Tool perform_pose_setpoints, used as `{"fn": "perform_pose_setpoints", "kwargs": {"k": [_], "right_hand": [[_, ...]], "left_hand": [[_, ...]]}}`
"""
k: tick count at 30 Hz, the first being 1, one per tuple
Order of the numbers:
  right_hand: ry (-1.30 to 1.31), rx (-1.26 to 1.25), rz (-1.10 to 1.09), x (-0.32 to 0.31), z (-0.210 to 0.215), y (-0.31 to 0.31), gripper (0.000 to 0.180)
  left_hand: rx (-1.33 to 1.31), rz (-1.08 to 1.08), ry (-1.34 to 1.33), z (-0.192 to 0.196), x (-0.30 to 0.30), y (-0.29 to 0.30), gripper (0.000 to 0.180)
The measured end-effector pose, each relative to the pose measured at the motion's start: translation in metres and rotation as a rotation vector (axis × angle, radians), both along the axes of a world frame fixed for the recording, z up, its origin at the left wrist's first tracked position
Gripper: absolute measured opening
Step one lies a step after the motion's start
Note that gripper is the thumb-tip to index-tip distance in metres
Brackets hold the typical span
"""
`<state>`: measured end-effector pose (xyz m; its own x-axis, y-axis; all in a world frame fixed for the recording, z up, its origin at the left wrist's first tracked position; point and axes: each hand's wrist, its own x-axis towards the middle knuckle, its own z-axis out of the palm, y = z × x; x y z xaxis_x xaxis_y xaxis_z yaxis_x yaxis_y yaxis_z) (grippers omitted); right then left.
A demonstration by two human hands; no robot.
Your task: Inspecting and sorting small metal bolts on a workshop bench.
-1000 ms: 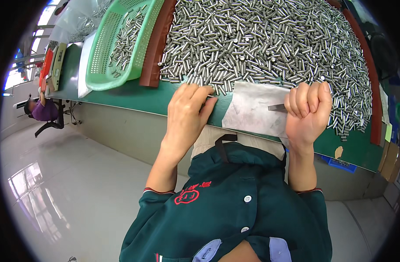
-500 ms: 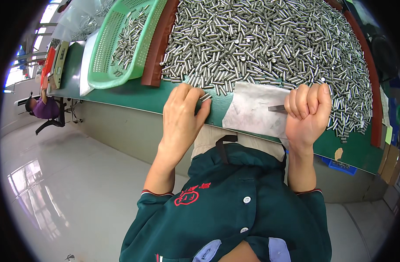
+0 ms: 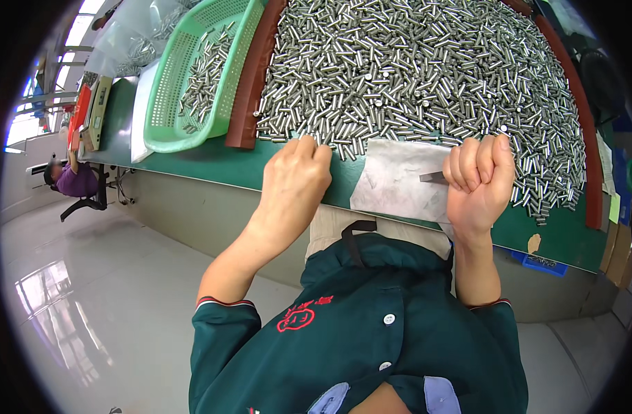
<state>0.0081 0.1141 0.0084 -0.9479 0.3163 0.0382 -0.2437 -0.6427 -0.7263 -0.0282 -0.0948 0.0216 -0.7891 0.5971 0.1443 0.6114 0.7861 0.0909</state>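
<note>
My left hand (image 3: 296,181) is closed, knuckles up, at the near edge of a wide heap of short shiny metal pins (image 3: 412,69). Its fingertips are hidden, so what they hold cannot be made out. To the right, my right hand (image 3: 480,183) is a fist, palm side showing, wrapped round a flat grey metal tool (image 3: 433,177). The tool's end sticks out leftward over a smudged white cloth or paper sheet (image 3: 392,181), which lies between my hands along the green table's (image 3: 247,165) near edge. The rest of the tool is inside the fist.
Dark red strips (image 3: 244,103) border the heap left and right. A green perforated basket (image 3: 157,103) with some pins stands on the left. Beyond it are clear plastic bags (image 3: 133,41) and an orange-red object (image 3: 80,110), near a seated person in purple (image 3: 78,178). A blue tray (image 3: 540,263) sits below the right edge.
My left hand has turned knuckles up and its fingers have closed in; the pins seen at its fingertips earlier are now out of sight. My right hand keeps its grip on the tool, nearly still.
</note>
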Motion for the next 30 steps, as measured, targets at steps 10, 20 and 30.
{"fn": "perform_pose_setpoints", "kwargs": {"k": [10,20,30], "right_hand": [[0.010,-0.012,0.000,-0.001,0.000,0.000,0.039],[0.013,-0.037,0.011,-0.001,-0.001,0.001,0.040],[0.006,-0.028,0.005,-0.001,-0.001,0.001,0.040]], "left_hand": [[1.503,0.400,-1.175,-0.016,0.001,0.012,0.020],[1.428,0.384,-1.283,-0.013,0.001,0.014,0.019],[1.358,0.301,-1.224,-0.017,0.001,0.014,0.020]]}}
